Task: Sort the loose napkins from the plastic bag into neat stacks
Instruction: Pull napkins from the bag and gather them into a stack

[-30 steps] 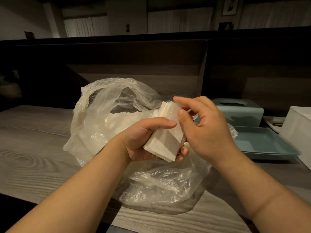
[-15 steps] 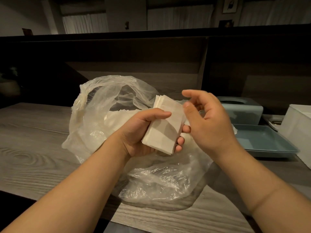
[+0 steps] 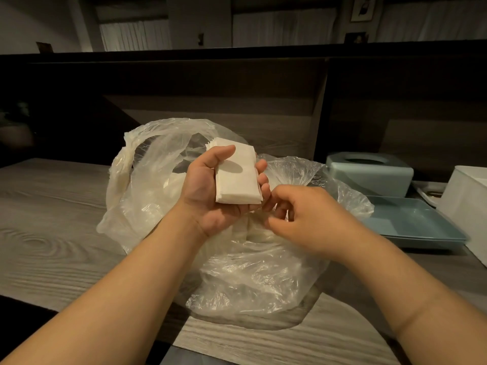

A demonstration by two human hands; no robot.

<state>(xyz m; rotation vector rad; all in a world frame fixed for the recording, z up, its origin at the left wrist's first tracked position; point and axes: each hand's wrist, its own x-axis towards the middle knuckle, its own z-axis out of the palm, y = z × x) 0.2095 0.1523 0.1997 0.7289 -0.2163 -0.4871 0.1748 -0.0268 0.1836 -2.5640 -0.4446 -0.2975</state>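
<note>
Wood-grain desk (image 3: 52, 246) carries a clear plastic bag (image 3: 245, 280), above which the right hand (image 3: 308, 219) hovers with fingers loosely curled, holding nothing. Just beyond, the left hand (image 3: 210, 191) grips a stack of napkins (image 3: 235, 177), thumb pressed across the top. Squaring the stack's edges before reaching for more would likely keep it neat. Behind the bag sits a blue tray (image 3: 411, 227).

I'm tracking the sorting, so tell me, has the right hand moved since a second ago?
Yes. The right hand has dropped from the top of the napkin stack to below it, over the plastic bag.
</note>
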